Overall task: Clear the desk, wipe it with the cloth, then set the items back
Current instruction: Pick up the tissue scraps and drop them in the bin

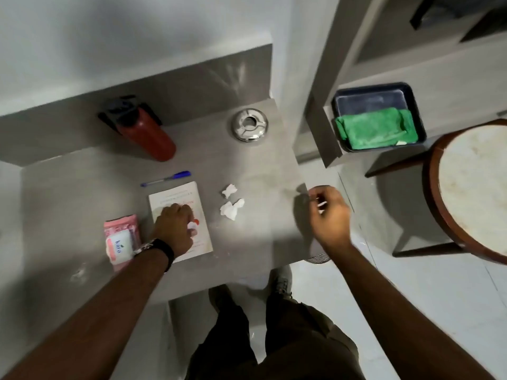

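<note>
Desk (pixel 260 171) clearing looks barely begun, judging by how much sits on the grey top. Going from largest down: beyond the left hand (pixel 174 229) stands the red bottle (pixel 145 133) by the back wall; directly under that hand lies the white book (pixel 203 242); just to its outer side, touching the wrist, lies the pink wipes pack (pixel 119 239). Far ahead and inward of it sits the metal ashtray (pixel 249 124), nearer ahead lies the blue pen (pixel 167 179) along the book's far edge, and between the two hands lie two crumpled tissues (pixel 231 205).

The green cloth (pixel 375 130) is well beyond the right hand (pixel 330 212), draped in a dark tray (pixel 417 113) off the desk, untouched.

To do this step well, I would lift the book first, since it is flat and the left hand is already on it, then gather the pen and the tissues, and move the bottle upright so nothing spills. Everything should go off the top before the cloth is fetched.

Grips: the left hand is curled into a loose fist, knuckles up, resting on the book's cover; whether it has actually taken hold of the book I cannot tell. The right hand hovers past the desk's edge, fingers pinched around a small pale scrap that is too small to identify.
</note>
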